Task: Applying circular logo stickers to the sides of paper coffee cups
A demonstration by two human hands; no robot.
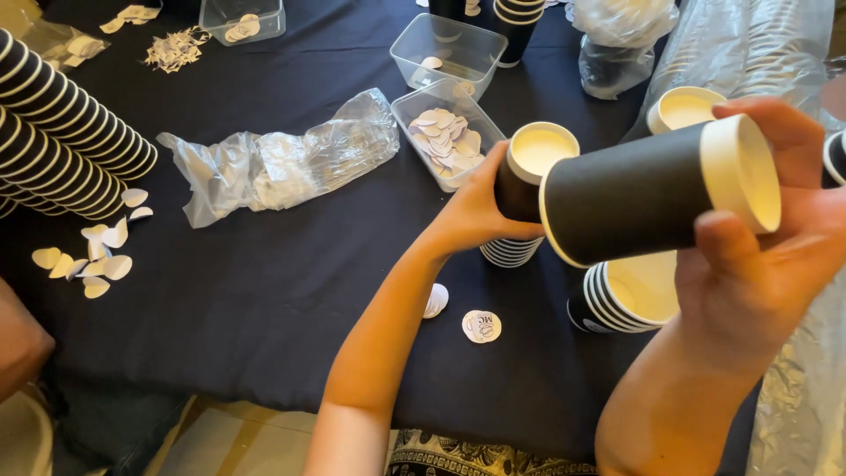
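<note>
The right hand (758,264) is closed around a black paper cup (652,194) held on its side, the cream base turned toward the fingers and the rolled rim pointing left; thumb below, fingers curled over the top of the base end. Just left of that cup, the left hand (471,211) grips the topmost cup (529,172) of a short stack of black cups (511,251) standing upside down on the dark tablecloth (264,300), its pale bottom facing up. The two held cups nearly touch, the sideways one partly covering the upright one.

Below the sideways cup lies another nested stack (626,295) on its side, open mouths showing cream insides. Beyond that cup a further upturned cup (683,107) stands. Left of the held cups, a clear plastic tub (445,132) holds round paper stickers, with a second, nearly empty tub (448,48) behind it. A crumpled clear plastic bag (282,159) lies further left, and past it long rows of nested black cups (66,132) with loose paper discs (88,256) beside them. Two round discs (480,326) lie on the cloth under the left forearm.
</note>
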